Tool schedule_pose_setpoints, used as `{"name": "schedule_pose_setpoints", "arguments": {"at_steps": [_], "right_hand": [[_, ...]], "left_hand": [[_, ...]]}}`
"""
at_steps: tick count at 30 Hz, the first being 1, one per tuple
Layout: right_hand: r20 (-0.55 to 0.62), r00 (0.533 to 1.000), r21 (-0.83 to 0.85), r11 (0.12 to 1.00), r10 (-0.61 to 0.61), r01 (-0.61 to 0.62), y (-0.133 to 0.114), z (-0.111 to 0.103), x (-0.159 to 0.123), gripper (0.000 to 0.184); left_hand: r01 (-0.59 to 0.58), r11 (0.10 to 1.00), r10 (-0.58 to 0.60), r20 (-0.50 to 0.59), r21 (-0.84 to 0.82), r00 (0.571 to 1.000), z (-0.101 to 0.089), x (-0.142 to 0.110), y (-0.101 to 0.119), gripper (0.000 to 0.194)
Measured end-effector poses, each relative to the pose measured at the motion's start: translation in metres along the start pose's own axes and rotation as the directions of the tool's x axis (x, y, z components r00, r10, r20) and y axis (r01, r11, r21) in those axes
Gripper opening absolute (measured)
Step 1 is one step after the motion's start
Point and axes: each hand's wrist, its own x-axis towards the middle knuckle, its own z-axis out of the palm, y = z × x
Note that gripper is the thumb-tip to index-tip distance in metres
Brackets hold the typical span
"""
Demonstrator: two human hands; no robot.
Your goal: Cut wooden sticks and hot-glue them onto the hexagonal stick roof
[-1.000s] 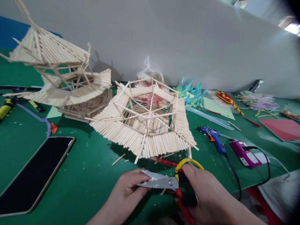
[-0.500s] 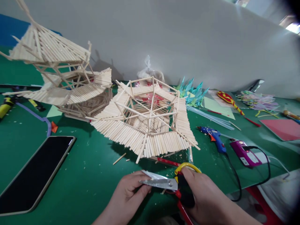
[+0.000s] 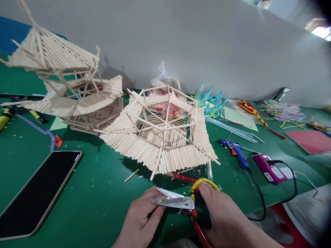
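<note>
My right hand (image 3: 227, 220) grips the yellow and red handles of a pair of scissors (image 3: 181, 201) near the front edge of the green table (image 3: 98, 193). The steel blades point left, slightly parted. My left hand (image 3: 141, 217) is curled with its fingertips pinched right at the blade tips; what it holds there is too small to make out. Just beyond the hands stands a hexagonal roof built of wooden sticks (image 3: 161, 134).
A taller stick tower (image 3: 67, 86) stands at the back left, with a dark phone (image 3: 36, 193) lying in front of it. To the right are a blue glue gun (image 3: 236, 151), a purple device with black cable (image 3: 270, 168), paper cranes (image 3: 210, 100) and coloured paper. Loose stick scraps lie about.
Both hands and the scissors have shifted slightly left and nearer to me; the blades stay at my left fingertips. The stick structures have not moved.
</note>
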Motion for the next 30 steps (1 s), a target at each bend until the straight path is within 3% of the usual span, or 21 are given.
{"name": "schedule_pose_setpoints", "arguments": {"at_steps": [10,15,19,24,27,30], "right_hand": [[-0.01,0.999,-0.008,0.999,-0.032,0.032,0.003,0.004,0.0,0.029],[0.024,1.0,-0.011,1.0,-0.001,0.001,0.004,0.003,0.001,0.017],[-0.007,0.998,0.082,0.995,0.066,-0.065,0.003,-0.004,0.005,0.01],[0.003,0.998,0.103,0.993,0.066,-0.066,0.007,-0.007,0.005,0.018],[0.005,0.999,0.109,0.993,0.051,-0.052,0.008,-0.007,0.002,0.023],[0.007,0.998,0.122,0.99,0.07,-0.07,0.01,-0.006,0.001,0.022]], "left_hand": [[-0.003,0.999,0.01,-0.119,0.053,0.993,0.003,-0.007,0.004,0.03],[0.039,0.997,-0.032,-0.105,0.069,0.994,0.004,-0.009,0.004,0.026],[0.193,0.981,-0.194,-0.01,-0.013,0.981,0.002,-0.003,0.003,0.016],[0.341,0.927,-0.315,0.164,-0.159,0.935,0.0,0.002,0.001,0.029],[0.458,0.842,-0.408,0.219,-0.284,0.886,0.0,0.002,0.0,0.029],[0.561,0.7,-0.484,0.283,-0.443,0.828,0.002,0.002,-0.001,0.022]]}}
